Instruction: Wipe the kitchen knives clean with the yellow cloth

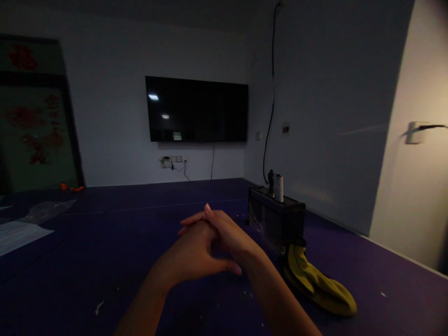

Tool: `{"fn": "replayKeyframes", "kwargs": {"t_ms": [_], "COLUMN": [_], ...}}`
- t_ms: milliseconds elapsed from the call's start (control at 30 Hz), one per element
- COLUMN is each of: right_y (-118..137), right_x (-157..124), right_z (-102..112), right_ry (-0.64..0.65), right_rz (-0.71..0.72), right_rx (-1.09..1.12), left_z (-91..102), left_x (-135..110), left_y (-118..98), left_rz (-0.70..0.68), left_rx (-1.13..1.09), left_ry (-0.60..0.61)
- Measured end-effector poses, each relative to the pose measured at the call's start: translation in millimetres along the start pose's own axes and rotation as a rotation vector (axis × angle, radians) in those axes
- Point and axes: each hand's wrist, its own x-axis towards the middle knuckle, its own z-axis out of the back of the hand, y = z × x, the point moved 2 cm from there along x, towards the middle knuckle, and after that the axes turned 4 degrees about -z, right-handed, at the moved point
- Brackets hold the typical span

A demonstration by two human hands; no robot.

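Observation:
My left hand [194, 254] and my right hand [231, 231] meet in front of me, above the purple floor [136, 261]. The right palm lies across the left hand, its fingertips showing past the left knuckles and its thumb raised. Sticking out to the right, the left thumb stands apart; the other left fingers are mostly hidden. No object shows between the two hands. Beside my right forearm is a dark box [271, 219] with a clear-looking side. A yellow cloth piece [318, 287], like a limp sleeve or bag, trails from its near end.
On the box stand a silvery cylinder [278, 188] and a small dark object [270, 182]. Paper sheets [21, 234] and clear plastic film [47, 211] lie at left, with small orange items [63, 186] beyond. A television [198, 111] hangs ahead; a door [409, 186] is at right.

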Motion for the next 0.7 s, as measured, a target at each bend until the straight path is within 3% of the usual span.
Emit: {"fn": "replayKeyframes", "kwargs": {"t_ms": [200,433,700], "right_y": [4.9,-1.4,3.0], "right_x": [-0.4,1.7,0.9], "right_z": [1.7,-1.1,10.9], "right_ry": [0.034,0.05,0.017], "right_rz": [0.057,0.02,0.057], "right_rx": [-0.001,0.001,-0.216], "left_z": [2.1,-2.4,15.6], "left_x": [-3.6,-2.6,-2.6], "left_y": [0.2,-0.6,4.6], "left_rz": [0.018,-0.004,-0.003], "left_rx": [0.115,0.057,0.025], "left_ry": [0.077,0.052,-0.006]}}
